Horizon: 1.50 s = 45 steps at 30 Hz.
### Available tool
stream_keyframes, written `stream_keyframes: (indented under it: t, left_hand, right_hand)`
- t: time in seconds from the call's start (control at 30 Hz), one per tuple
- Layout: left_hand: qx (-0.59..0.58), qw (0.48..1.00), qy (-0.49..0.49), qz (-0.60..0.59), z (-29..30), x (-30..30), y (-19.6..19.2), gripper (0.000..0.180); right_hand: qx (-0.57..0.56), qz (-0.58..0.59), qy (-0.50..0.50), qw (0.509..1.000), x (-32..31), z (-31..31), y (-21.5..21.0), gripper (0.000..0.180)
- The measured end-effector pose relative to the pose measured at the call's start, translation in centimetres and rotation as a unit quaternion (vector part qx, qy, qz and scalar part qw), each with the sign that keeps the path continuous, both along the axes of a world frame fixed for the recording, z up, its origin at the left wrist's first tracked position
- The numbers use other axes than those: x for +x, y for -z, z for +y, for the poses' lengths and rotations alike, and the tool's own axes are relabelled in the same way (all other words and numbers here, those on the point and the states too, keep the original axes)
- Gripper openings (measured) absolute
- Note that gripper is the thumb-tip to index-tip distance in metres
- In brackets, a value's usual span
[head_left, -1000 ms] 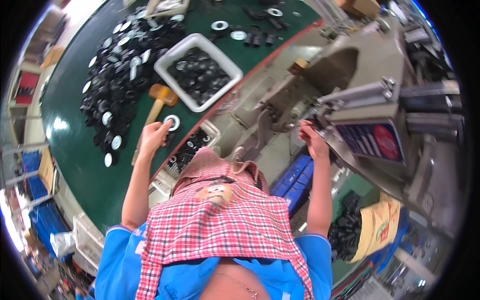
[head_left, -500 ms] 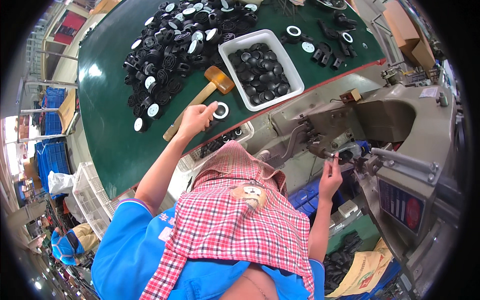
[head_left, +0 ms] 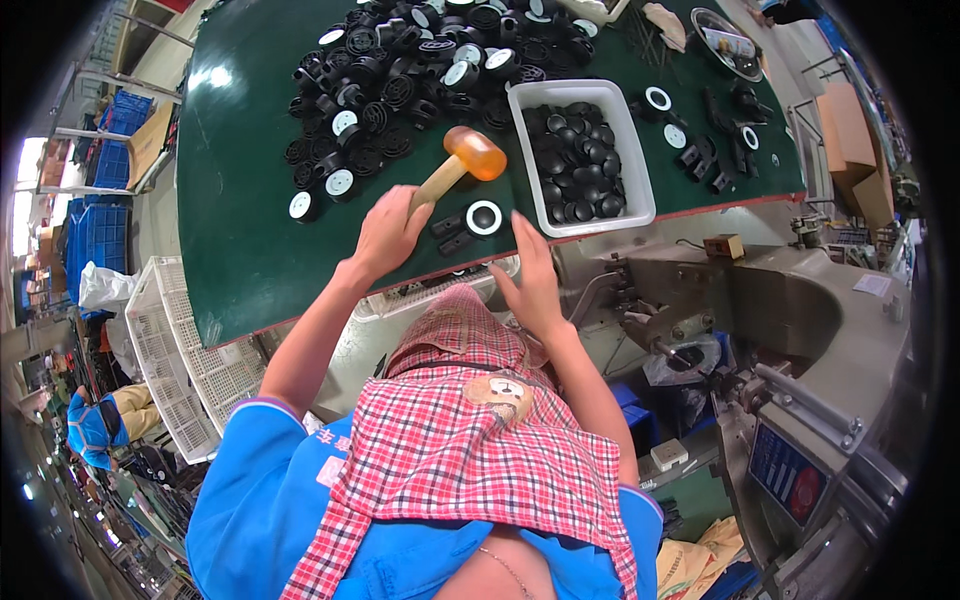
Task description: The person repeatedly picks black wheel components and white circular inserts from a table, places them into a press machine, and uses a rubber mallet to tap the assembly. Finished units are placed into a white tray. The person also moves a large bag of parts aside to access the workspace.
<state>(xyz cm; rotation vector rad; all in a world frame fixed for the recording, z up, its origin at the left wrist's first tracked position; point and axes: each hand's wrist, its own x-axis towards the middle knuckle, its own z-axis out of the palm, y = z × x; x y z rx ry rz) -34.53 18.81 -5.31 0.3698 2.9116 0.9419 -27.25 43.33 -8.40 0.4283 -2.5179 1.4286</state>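
A mallet with an orange head point(head_left: 476, 153) and a wooden handle lies on the green table point(head_left: 250, 230). My left hand point(head_left: 385, 238) rests over the handle's near end, fingers extended; I see no closed grip. A black wheel with a white ring point(head_left: 484, 217) lies flat just right of that hand, beside two small black parts point(head_left: 450, 235). My right hand point(head_left: 530, 278) hovers at the table's front edge, fingers apart and holding nothing, just below the wheel.
A white tray point(head_left: 640, 170) of black round parts stands right of the mallet. A heap of black and white wheels point(head_left: 400, 70) covers the table's back. A grey machine point(head_left: 790, 300) stands to the right, a white crate point(head_left: 190, 370) to the left.
My left hand has let go of the white-ringed wheel, which now lies on the table, and moved to the mallet handle. My right hand came from the machine to the table edge.
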Motion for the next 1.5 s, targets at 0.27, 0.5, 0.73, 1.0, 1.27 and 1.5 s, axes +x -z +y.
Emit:
stream_keyframes:
  t: [0.27,0.5,0.73,1.0,1.27,1.5]
  left_hand:
    - [0.201,0.965,-0.067,-0.154,-0.9,6.5,-9.0,0.015]
    - [0.015,0.992,-0.037,-0.119,0.5,5.9,-3.5,0.030]
    - [-0.092,0.991,0.009,-0.097,0.9,7.8,-2.8,0.032]
    - [-0.037,0.997,-0.025,0.060,0.5,0.6,-1.8,0.026]
    - [-0.163,0.975,0.056,0.142,0.9,-2.8,3.9,0.033]
    - [-0.174,0.972,0.085,0.136,1.0,-2.9,4.3,0.035]
  right_hand:
    - [-0.045,-0.041,0.018,0.998,-4.6,-3.2,3.3,0.065]
    - [-0.034,-0.027,0.040,0.998,-4.7,-3.3,3.2,0.066]
    - [-0.033,-0.060,0.036,0.997,-4.1,-3.5,3.0,0.062]
    - [-0.070,-0.052,0.051,0.995,-3.9,-2.9,2.8,0.065]
    - [-0.245,-0.372,0.122,0.887,7.8,1.1,4.6,0.064]
    - [-0.220,-0.396,0.107,0.885,8.1,-1.2,6.4,0.072]
